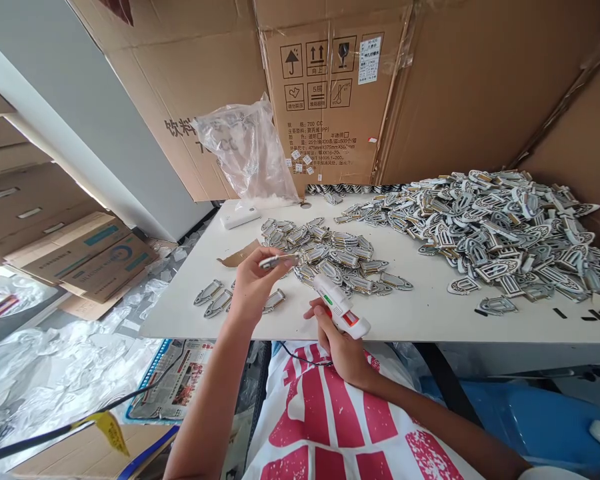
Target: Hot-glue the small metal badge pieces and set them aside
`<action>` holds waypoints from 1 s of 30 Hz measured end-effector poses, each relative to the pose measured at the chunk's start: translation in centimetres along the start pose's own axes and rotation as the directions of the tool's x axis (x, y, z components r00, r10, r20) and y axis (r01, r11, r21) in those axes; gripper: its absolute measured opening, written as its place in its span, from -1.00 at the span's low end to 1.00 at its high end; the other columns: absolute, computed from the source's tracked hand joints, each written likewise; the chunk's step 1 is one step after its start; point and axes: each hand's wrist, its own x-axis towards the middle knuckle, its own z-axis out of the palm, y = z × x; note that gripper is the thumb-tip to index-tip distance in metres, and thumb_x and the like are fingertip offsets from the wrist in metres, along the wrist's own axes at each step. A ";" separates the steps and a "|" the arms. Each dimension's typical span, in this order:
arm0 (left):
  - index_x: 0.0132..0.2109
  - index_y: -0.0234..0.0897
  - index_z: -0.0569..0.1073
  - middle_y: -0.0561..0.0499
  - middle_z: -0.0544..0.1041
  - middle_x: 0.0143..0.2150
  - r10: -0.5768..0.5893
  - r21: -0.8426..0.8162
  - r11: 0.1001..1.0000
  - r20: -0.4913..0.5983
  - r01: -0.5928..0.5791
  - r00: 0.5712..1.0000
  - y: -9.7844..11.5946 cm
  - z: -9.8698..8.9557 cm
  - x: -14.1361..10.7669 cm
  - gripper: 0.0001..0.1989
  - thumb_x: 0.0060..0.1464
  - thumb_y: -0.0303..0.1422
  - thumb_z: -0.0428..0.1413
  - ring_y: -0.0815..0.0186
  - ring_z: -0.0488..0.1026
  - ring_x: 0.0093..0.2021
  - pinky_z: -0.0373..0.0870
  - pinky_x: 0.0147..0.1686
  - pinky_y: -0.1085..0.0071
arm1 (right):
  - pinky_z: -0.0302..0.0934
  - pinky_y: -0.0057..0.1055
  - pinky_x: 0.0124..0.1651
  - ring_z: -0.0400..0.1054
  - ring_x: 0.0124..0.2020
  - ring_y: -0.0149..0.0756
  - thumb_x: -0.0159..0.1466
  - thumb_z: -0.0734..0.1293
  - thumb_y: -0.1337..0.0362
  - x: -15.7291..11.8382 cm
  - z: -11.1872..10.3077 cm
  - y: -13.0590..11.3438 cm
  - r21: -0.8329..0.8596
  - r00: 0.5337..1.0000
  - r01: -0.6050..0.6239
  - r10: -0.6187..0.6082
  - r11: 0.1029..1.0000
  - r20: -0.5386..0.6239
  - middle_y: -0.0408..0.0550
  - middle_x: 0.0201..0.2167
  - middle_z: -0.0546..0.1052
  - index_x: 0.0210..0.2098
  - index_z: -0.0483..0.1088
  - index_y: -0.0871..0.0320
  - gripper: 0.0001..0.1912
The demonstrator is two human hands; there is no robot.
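Note:
My left hand (260,277) pinches a small grey-and-white pointed frame piece (270,262) above the table. My right hand (337,340) is wrapped round a white glue gun (337,303) with a green mark and a red part on its side. The gun's front end points up and left, towards the nearer pile of frame pieces (330,257). A few similar pieces (218,301) lie on the table to the left of my left forearm, and another (274,301) lies just right of my left wrist.
A large heap of frame pieces (485,227) covers the table's right side. Cardboard (330,100) stands behind the table. A clear plastic bag (250,147), a white box-like object (240,217) and a torn cardboard scrap (239,257) are at the back left. Black bits (560,313) lie near the right edge.

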 end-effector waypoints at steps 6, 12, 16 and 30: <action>-0.13 -0.18 0.60 0.00 0.67 -0.17 0.008 0.029 1.000 0.047 -0.009 0.999 0.0 0.2 -0.3 -0.70 0.04 -0.26 0.50 0.26 0.64 -0.14 0.64 -0.10 0.34 | -0.13 -0.41 -0.55 -0.13 -0.63 -0.44 0.26 0.46 -0.37 0.0 0.1 0.0 -0.014 1.000 -0.009 0.009 1.000 0.006 -0.39 -0.70 0.12 -0.24 0.54 0.13 -0.36; -0.02 -0.18 0.72 -0.06 0.72 -0.18 0.052 0.171 0.983 0.067 -0.063 0.996 0.1 0.5 -0.6 -0.69 0.07 -0.25 0.45 0.17 0.69 -0.11 0.70 -0.11 0.27 | -0.08 -0.42 -0.55 -0.07 -0.63 -0.41 0.25 0.44 -0.42 0.0 0.0 0.1 -0.042 1.000 -0.004 0.004 0.999 0.014 -0.35 -0.70 0.16 -0.30 0.57 0.13 -0.32; -0.04 -0.17 0.75 -0.07 0.73 -0.20 0.026 0.183 0.982 0.075 -0.039 0.997 0.1 0.6 -0.8 -0.71 0.07 -0.26 0.45 0.15 0.69 -0.12 0.71 -0.14 0.27 | -0.08 -0.42 -0.56 -0.07 -0.63 -0.41 0.24 0.44 -0.44 0.1 -0.1 0.2 -0.055 1.000 -0.010 0.011 0.998 0.006 -0.34 -0.71 0.16 -0.30 0.58 0.13 -0.30; -0.08 -0.18 0.76 -0.09 0.75 -0.20 -0.007 0.141 0.990 0.070 -0.003 0.998 0.4 0.5 -0.9 -0.71 0.01 -0.29 0.48 0.14 0.71 -0.14 0.75 -0.15 0.27 | -0.10 -0.41 -0.57 -0.03 -0.63 -0.48 0.22 0.50 -0.38 0.5 -0.2 1.0 -0.010 0.999 -0.012 0.011 1.000 -0.037 -0.24 -0.59 0.33 -0.38 0.58 0.16 -0.34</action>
